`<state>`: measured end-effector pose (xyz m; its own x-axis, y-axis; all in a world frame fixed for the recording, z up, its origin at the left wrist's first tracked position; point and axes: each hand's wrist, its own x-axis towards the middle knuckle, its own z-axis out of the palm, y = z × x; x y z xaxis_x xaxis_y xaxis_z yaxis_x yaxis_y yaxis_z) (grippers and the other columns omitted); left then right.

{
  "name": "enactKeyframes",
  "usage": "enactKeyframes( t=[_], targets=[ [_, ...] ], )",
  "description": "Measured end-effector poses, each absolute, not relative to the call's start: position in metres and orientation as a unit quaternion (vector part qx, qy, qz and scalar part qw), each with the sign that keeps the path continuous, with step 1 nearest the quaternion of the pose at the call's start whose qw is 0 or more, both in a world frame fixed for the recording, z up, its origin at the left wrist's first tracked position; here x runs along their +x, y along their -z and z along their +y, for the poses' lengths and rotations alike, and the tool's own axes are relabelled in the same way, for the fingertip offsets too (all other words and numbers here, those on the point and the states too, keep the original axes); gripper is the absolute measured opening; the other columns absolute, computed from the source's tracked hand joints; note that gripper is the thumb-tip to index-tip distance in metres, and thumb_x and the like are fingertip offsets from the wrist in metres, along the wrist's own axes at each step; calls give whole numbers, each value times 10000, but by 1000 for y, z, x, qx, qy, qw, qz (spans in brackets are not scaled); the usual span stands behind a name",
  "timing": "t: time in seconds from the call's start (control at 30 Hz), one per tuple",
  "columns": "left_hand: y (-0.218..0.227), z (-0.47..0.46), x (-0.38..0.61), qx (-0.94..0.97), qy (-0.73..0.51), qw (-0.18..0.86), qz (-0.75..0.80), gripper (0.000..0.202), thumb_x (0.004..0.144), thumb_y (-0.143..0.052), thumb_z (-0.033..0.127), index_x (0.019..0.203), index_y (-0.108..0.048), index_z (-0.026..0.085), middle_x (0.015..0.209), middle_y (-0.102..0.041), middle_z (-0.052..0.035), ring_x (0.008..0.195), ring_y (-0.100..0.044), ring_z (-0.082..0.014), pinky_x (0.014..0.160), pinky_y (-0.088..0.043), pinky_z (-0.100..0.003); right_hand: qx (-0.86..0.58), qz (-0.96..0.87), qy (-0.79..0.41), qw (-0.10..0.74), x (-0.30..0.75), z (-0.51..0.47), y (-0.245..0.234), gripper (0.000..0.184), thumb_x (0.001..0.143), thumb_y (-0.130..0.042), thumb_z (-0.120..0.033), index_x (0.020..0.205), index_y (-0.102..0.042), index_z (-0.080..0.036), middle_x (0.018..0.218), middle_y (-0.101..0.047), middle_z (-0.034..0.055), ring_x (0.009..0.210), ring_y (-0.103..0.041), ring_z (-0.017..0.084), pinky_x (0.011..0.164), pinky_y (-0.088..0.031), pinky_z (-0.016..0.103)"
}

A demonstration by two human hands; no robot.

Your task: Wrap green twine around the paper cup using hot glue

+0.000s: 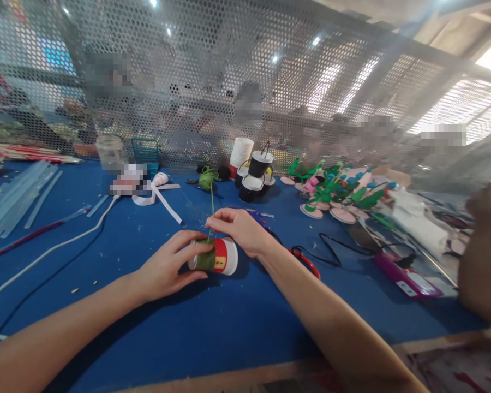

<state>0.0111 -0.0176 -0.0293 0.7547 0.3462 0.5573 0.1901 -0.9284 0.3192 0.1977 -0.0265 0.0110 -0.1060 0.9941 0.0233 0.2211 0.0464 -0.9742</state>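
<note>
Paper cup (229,256), red and white, lying on its side at the middle of the counter (180,338), nearer the near edge than the far one; whether it touches the surface cannot be told. A band of green yarn (205,262) wraps the wall toward the narrower end. The cup should prove light and thin-walled, stiff enough for a gentle grip but apt to dent if squeezed at mid-wall; the best hold is probably at the narrower end, or lightly at the rim. The left hand (167,266) grasps that narrower end, its fingers over the yarn and its thumb below. The fingers of the right hand (247,229) are pinched on a yarn strand (213,203) above the cup; soft and limp, it likely needs slight tension to lie flat, and the wound turns could slip toward the taper. The strand runs to a yarn ball (207,180) near the far edge. Beyond the right hand, also toward the far edge, stand a stack of white paper cups (242,148) and several black-wrapped cups (251,188); a white ribbon (166,203) lies left of the ball
</note>
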Motion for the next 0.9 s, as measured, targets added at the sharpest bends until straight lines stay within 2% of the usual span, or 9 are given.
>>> enactKeyframes(
  t=[0.1,0.33,0.57,0.9],
  targets=[
    [26,-19,11,915,-320,172,174,418,810,-569,316,1175,-404,193,1146,-489,-116,1072,-491,-230,905,-450,-393,-503,-601,-422,457,202,-28,-13,232,685,-606,-386,665,-561,-159,669,-570,-23,637,-493,89,660,-387,235],
    [23,-20,12,899,-319,230,194,391,786,-599,337,1107,-446,174,1106,-521,-114,1045,-520,-221,864,-469,-363,-504,-600,-393,481,210,-28,-16,256,697,-597,-406,649,-538,-161,615,-511,-38,573,-433,81,593,-361,239],
    [23,-23,13,902,-321,222,187,378,788,-596,342,1105,-465,184,1129,-525,-107,1071,-510,-222,902,-448,-384,-509,-618,-375,468,209,-28,-14,227,702,-590,-379,643,-538,-165,635,-535,-21,599,-449,99,617,-363,263],
    [20,-27,14,922,-333,144,133,367,822,-552,349,1123,-436,173,1122,-520,-132,1071,-510,-228,875,-477,-405,-526,-621,-401,420,206,-30,-12,207,708,-574,-354,634,-545,-163,622,-537,-13,600,-444,107,612,-355,269]
  ],
)
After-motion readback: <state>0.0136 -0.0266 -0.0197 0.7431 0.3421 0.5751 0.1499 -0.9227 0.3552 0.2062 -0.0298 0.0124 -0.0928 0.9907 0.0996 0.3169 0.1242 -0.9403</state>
